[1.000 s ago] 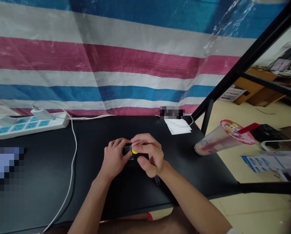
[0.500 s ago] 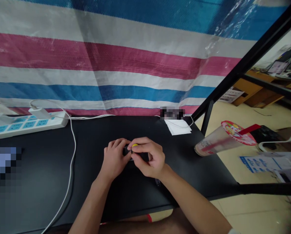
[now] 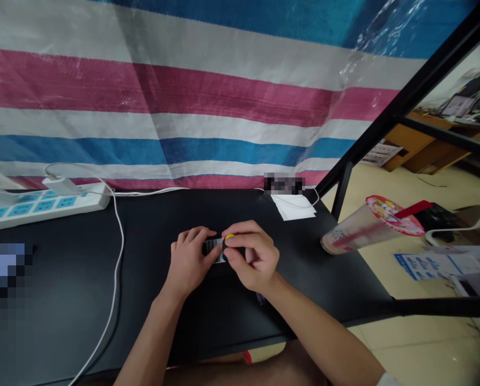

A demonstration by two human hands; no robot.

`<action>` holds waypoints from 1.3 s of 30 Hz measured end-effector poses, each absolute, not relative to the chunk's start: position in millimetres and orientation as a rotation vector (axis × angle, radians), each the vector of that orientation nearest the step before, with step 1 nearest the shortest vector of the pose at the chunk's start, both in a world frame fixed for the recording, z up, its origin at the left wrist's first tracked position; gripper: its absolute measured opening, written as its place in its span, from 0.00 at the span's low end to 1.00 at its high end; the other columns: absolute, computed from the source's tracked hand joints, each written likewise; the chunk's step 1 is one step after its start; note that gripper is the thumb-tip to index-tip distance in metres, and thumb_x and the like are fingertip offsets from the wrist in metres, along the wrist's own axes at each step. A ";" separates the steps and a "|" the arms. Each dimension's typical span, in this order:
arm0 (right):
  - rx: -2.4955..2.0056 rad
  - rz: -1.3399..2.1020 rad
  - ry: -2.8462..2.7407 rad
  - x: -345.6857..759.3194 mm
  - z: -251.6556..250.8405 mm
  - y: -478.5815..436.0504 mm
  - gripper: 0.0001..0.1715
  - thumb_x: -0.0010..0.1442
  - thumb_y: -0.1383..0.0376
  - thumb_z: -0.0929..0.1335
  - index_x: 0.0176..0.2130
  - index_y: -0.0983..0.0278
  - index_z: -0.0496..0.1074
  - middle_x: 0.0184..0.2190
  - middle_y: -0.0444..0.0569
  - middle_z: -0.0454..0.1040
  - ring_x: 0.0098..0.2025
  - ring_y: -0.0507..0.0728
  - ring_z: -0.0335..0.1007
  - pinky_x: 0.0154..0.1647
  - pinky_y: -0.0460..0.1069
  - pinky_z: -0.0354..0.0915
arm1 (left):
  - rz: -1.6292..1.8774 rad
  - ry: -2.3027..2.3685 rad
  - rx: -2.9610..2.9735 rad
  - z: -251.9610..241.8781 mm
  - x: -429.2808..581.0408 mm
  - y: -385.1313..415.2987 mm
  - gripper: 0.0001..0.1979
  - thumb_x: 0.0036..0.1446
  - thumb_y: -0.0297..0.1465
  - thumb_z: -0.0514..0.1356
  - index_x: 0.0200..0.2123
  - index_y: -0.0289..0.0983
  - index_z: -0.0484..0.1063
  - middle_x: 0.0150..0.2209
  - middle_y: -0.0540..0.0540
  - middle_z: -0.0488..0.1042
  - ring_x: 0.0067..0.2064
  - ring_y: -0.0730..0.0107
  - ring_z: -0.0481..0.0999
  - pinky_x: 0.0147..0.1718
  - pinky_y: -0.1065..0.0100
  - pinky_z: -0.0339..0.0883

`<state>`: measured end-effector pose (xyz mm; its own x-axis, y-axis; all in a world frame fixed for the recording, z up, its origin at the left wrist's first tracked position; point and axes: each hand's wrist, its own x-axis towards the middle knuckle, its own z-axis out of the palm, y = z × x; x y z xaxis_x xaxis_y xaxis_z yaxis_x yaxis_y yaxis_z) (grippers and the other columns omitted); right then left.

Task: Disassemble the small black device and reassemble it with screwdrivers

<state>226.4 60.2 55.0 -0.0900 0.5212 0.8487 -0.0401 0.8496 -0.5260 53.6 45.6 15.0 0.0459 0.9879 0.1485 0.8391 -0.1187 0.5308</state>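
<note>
On the black table, my left hand (image 3: 189, 257) steadies a small dark flat object (image 3: 212, 245) with a pale, finely marked face, between its thumb and fingers. The exact kind of that object is unclear, since fingers hide part of it. My right hand (image 3: 256, 258) pinches a small round piece with a yellow top and dark side (image 3: 229, 236) between thumb and fingertips. The piece is right at the right end of the flat object; whether the two touch I cannot tell. Beneath my right wrist lies a dark, shiny item (image 3: 260, 298), mostly covered.
A white power strip (image 3: 46, 203) lies back left, its white cable (image 3: 121, 236) crossing the table (image 3: 151, 214). White papers (image 3: 294, 207) lie at the back. A sealed drink cup with a straw (image 3: 368, 228) stands at the right edge. A striped sheet (image 3: 223, 96) hangs behind.
My right hand has shifted slightly right with the yellow-topped piece, uncovering more of the flat object's pale face. My left hand stays in place.
</note>
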 end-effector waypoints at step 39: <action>-0.220 0.460 -1.676 233.2 50.9 65.5 0.20 0.62 0.71 0.66 0.53 0.59 0.72 0.49 0.55 0.78 0.44 0.59 0.80 0.40 0.56 0.78 | 0.675 1.889 2.034 18.7 54.4 45.4 0.18 0.67 0.40 0.59 0.57 0.46 0.76 0.61 0.43 0.75 0.60 0.45 0.71 0.51 0.51 0.65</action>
<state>233.2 65.5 50.9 -0.1610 0.4001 0.9022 -0.1166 0.9000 -0.4199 54.4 45.4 18.7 0.0336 0.9891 0.1437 0.8562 -0.1026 0.5063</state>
